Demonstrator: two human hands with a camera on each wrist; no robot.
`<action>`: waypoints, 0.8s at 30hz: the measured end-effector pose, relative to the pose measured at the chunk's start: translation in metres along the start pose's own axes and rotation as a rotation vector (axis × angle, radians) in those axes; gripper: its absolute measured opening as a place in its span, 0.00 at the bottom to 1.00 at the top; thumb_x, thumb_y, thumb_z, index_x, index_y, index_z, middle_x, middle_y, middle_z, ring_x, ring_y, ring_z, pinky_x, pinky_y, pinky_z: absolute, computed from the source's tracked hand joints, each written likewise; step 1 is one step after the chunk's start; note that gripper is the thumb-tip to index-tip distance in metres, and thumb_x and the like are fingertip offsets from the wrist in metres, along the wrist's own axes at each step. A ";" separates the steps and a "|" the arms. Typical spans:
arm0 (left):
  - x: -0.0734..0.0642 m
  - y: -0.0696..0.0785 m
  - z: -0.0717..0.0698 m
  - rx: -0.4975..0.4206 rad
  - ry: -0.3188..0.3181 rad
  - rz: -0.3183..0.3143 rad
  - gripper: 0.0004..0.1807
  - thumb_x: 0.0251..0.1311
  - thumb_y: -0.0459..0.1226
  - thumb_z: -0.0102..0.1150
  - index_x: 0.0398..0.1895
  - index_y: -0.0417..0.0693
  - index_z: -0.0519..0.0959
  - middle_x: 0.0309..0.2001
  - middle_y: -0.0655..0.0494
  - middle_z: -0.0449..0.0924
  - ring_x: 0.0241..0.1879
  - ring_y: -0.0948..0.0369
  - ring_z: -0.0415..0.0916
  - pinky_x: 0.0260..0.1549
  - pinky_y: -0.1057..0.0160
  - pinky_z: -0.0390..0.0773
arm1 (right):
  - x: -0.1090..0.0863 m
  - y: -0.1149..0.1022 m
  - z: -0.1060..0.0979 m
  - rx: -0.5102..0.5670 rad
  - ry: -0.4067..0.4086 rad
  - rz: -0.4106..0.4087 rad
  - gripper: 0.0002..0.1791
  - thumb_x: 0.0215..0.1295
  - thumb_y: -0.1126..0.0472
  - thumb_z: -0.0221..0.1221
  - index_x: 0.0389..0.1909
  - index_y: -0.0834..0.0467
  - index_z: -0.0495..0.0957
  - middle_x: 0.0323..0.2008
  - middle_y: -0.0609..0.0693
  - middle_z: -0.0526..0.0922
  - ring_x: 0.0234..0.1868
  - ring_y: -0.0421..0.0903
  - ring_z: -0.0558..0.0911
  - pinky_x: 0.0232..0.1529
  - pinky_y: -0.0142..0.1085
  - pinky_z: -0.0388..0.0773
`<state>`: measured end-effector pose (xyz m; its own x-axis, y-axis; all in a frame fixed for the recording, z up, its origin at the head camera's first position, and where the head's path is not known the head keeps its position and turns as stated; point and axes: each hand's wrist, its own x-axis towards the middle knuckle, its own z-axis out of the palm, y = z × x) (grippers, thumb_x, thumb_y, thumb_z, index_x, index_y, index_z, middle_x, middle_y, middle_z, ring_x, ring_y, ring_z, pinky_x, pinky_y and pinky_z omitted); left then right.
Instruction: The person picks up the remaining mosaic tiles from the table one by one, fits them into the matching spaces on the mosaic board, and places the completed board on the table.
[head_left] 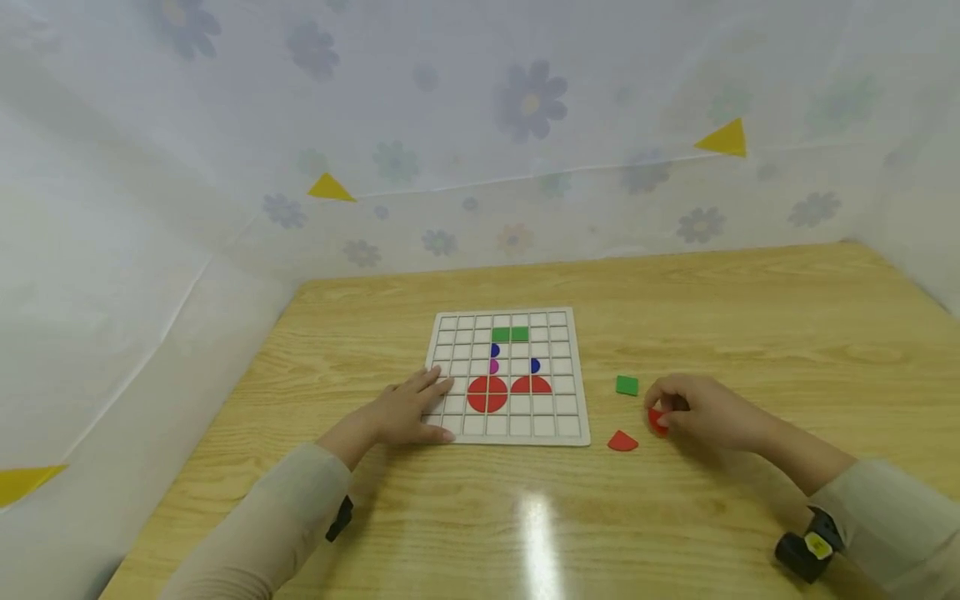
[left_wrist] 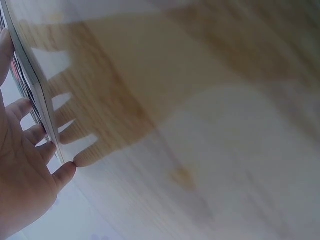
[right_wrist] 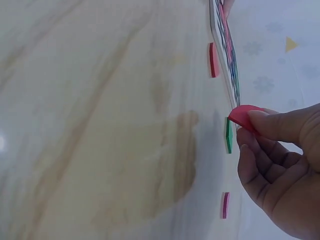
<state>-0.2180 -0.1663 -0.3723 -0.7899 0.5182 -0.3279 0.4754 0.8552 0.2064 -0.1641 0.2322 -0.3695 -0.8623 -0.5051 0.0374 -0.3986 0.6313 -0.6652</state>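
Note:
On the wooden table lies a white grid board [head_left: 457, 425] with flat coloured pieces in its cells. My left hand [head_left: 408, 408] rests on the board's left edge with fingers spread; the left wrist view shows the fingers [left_wrist: 64, 175] along that edge. Right of the board, my right hand [head_left: 701, 412] pinches a red rounded piece [right_wrist: 244, 116] between thumb and fingers, its far part hidden by them. A loose red quarter-circle piece [head_left: 622, 441] and a green square piece [head_left: 627, 385] lie between the board and this hand. Below it in the right wrist view is a magenta piece [right_wrist: 225, 205].
Green squares [head_left: 510, 334] sit near the board's top, with blue half circles [head_left: 535, 366] and a magenta half circle [head_left: 493, 367] lower down. Red pieces form a circle [head_left: 487, 394] and a half circle [head_left: 531, 385]. A flowered white curtain [head_left: 480, 125] stands behind the table [head_left: 450, 525].

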 end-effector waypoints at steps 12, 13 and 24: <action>0.001 -0.001 0.000 -0.013 -0.003 -0.003 0.46 0.47 0.62 0.49 0.66 0.54 0.48 0.67 0.51 0.38 0.64 0.53 0.33 0.54 0.44 0.47 | 0.019 -0.018 0.008 0.095 0.006 -0.027 0.07 0.53 0.70 0.57 0.34 0.63 0.74 0.25 0.46 0.72 0.27 0.39 0.70 0.27 0.31 0.69; 0.001 -0.001 0.000 -0.012 -0.004 -0.003 0.45 0.47 0.62 0.49 0.66 0.54 0.48 0.67 0.52 0.38 0.64 0.53 0.33 0.54 0.44 0.47 | 0.021 -0.019 0.009 0.112 0.002 -0.030 0.07 0.53 0.70 0.57 0.34 0.63 0.74 0.26 0.46 0.73 0.27 0.39 0.70 0.27 0.31 0.70; -0.003 0.004 -0.004 -0.034 -0.010 -0.010 0.44 0.48 0.60 0.50 0.66 0.54 0.48 0.67 0.52 0.38 0.64 0.54 0.33 0.54 0.45 0.46 | 0.044 -0.031 0.021 0.133 0.017 -0.040 0.07 0.53 0.72 0.56 0.33 0.62 0.74 0.26 0.46 0.72 0.29 0.42 0.70 0.29 0.32 0.70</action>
<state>-0.2155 -0.1648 -0.3672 -0.7903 0.5102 -0.3394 0.4541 0.8595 0.2346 -0.1829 0.1778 -0.3626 -0.8520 -0.5177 0.0778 -0.3889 0.5264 -0.7561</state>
